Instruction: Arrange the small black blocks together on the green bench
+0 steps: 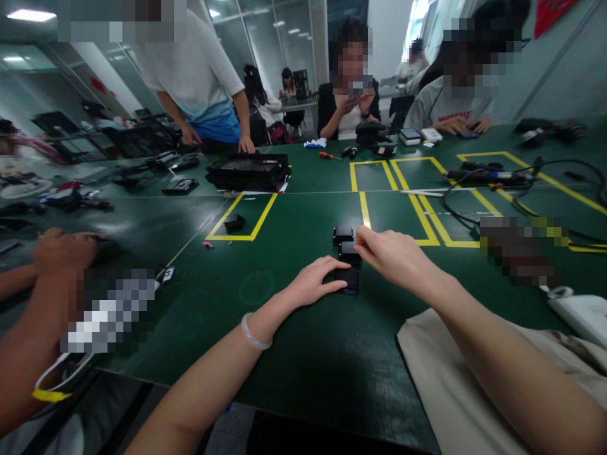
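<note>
Left hand [315,283] flat, fingers together, pressing near black block [349,279] onto green table [284,354], pinning it from sliding. Right hand [391,256] pinches middle block [349,251] at top edge. 3 blocks, far one [343,235] free; row's long axis runs near-to-far, mid-table, just left of yellow tape [365,212].

three blocks [348,256] in a row (front to back) on table [294,354] | cloth [455,379] right | printer [249,170] behind-left
</note>
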Demonstrator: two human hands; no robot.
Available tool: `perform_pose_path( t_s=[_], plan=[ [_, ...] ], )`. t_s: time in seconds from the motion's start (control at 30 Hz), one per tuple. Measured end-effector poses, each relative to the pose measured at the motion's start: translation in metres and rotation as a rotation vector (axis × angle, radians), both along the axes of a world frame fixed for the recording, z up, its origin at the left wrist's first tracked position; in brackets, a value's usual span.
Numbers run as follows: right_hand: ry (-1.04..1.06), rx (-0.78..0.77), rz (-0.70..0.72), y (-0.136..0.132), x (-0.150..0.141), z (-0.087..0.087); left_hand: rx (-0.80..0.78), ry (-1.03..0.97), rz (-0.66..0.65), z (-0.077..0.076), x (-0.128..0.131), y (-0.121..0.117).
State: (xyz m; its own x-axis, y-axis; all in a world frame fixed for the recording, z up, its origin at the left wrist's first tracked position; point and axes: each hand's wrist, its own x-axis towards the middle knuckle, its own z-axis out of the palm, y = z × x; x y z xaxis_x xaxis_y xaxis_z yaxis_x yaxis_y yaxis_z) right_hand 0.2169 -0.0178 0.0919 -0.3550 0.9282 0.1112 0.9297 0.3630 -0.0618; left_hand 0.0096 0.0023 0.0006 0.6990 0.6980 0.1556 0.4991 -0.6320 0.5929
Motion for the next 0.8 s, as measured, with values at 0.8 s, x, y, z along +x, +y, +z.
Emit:
perform_pose_path(
  t_s=[0.8],
  plan=[
    [0.006, -0.005, 0.004, 0.0003, -0.0002, 0.0008, 0.003, -0.005, 0.000, 0.0012, 0.0005, -0.0008]
  ],
)
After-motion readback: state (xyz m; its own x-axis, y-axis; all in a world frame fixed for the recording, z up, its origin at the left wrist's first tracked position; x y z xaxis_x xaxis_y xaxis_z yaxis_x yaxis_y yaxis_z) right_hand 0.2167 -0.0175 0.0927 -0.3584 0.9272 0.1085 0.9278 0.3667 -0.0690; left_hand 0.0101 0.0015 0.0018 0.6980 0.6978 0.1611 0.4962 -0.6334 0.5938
